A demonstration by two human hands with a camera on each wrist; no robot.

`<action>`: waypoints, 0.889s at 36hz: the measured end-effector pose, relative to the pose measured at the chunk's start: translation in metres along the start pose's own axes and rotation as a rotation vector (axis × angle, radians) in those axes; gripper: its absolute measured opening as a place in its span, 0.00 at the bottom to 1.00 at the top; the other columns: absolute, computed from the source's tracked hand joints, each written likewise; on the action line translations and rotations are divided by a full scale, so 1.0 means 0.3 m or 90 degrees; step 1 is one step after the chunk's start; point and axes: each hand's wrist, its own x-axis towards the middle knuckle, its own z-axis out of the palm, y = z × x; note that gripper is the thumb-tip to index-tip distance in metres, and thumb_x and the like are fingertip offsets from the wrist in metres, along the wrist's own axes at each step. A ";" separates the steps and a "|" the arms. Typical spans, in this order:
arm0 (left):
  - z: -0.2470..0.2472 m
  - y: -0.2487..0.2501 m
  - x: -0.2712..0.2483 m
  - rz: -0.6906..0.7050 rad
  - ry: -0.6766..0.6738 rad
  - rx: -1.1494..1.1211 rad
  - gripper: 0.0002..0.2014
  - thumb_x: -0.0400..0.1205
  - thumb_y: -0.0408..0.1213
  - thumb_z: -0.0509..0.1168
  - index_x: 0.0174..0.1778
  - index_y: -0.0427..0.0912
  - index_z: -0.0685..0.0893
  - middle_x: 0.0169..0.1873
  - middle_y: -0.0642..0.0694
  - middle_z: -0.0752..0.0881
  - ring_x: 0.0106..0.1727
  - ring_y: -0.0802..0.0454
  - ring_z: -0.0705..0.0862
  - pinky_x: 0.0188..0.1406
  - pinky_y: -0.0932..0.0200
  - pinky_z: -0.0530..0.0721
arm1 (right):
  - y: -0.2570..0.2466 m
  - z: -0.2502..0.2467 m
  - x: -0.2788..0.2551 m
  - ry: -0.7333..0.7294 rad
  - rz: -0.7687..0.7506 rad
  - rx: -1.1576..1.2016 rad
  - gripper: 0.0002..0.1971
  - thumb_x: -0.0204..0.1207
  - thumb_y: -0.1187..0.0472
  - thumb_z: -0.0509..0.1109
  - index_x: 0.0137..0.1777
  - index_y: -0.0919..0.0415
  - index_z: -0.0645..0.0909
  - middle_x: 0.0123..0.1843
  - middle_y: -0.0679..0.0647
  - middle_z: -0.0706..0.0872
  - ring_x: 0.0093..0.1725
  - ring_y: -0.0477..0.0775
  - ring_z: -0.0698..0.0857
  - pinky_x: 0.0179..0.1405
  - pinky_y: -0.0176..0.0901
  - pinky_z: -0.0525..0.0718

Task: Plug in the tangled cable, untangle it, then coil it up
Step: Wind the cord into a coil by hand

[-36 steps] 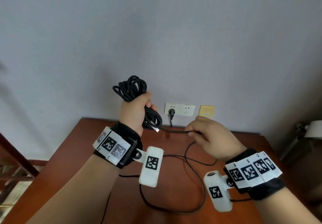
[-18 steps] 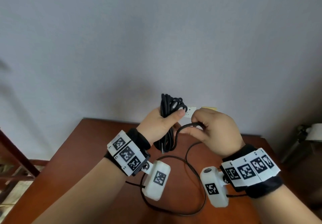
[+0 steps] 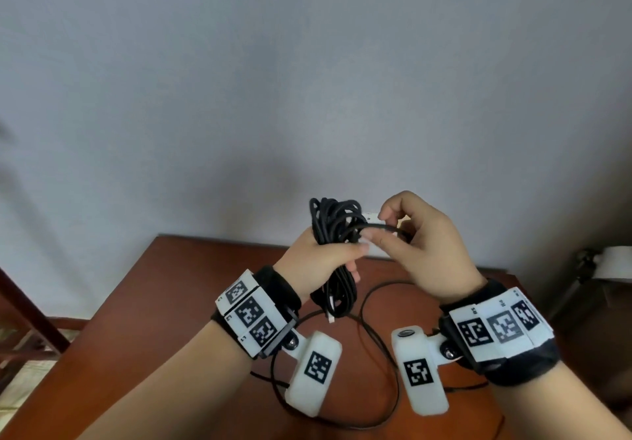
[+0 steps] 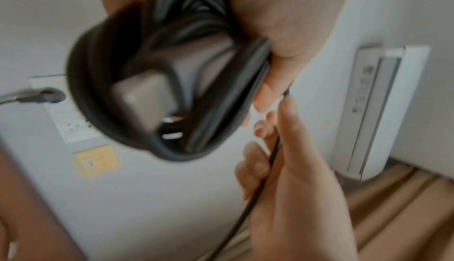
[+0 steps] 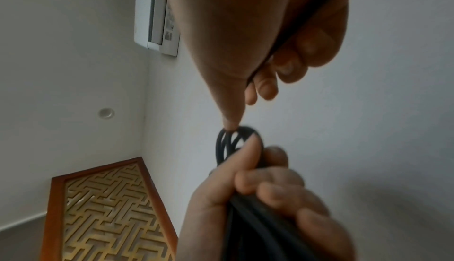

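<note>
My left hand point(image 3: 337, 251) grips a bundle of black cable loops point(image 3: 333, 220), held upright above the table. A free end with a small metal connector point(image 3: 331, 317) hangs below the fist. My right hand point(image 3: 376, 226) pinches one strand point(image 3: 386, 228) between thumb and forefinger, right against the bundle's top. The left wrist view shows the blurred loops point(image 4: 103, 82), the strand point(image 4: 271, 160) running through the right hand's fingers point(image 4: 290, 129), and a black plug point(image 4: 45, 96) seated in the white wall socket point(image 4: 68, 123). In the right wrist view the left hand point(image 5: 258, 197) clasps the loops point(image 5: 222, 144).
Slack black cable point(image 3: 383, 364) lies in wide curves on the brown wooden table point(image 3: 178, 303) under both wrists. A yellow wall plate point(image 4: 97, 161) sits beside the socket. A white standing appliance point(image 4: 378, 113) is in the right corner. A wooden lattice panel point(image 5: 103, 216) lies to the left.
The left hand came down and right with the bundle. The right hand rose to meet it and now lays its strand across the bundle's top, hiding the sockets.
</note>
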 end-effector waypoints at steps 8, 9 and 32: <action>-0.056 0.019 0.022 -0.048 0.074 -0.247 0.12 0.82 0.30 0.64 0.32 0.39 0.80 0.23 0.46 0.78 0.24 0.50 0.79 0.27 0.58 0.82 | 0.057 -0.035 -0.041 0.104 -0.012 -0.020 0.08 0.80 0.58 0.61 0.54 0.47 0.79 0.37 0.39 0.82 0.33 0.40 0.80 0.36 0.28 0.74; -0.053 0.022 0.020 -0.055 0.066 -0.255 0.09 0.81 0.29 0.65 0.35 0.39 0.81 0.25 0.46 0.80 0.25 0.50 0.80 0.28 0.58 0.82 | 0.061 -0.030 -0.043 0.121 -0.028 -0.039 0.09 0.81 0.58 0.61 0.56 0.49 0.81 0.39 0.37 0.83 0.38 0.39 0.82 0.40 0.27 0.75; 0.030 0.004 -0.014 -0.063 -0.049 -0.294 0.24 0.67 0.28 0.64 0.61 0.36 0.85 0.43 0.37 0.86 0.40 0.45 0.85 0.43 0.53 0.81 | -0.008 0.054 0.002 -0.290 -0.081 -0.180 0.14 0.79 0.67 0.62 0.38 0.47 0.75 0.34 0.44 0.82 0.33 0.45 0.80 0.33 0.41 0.77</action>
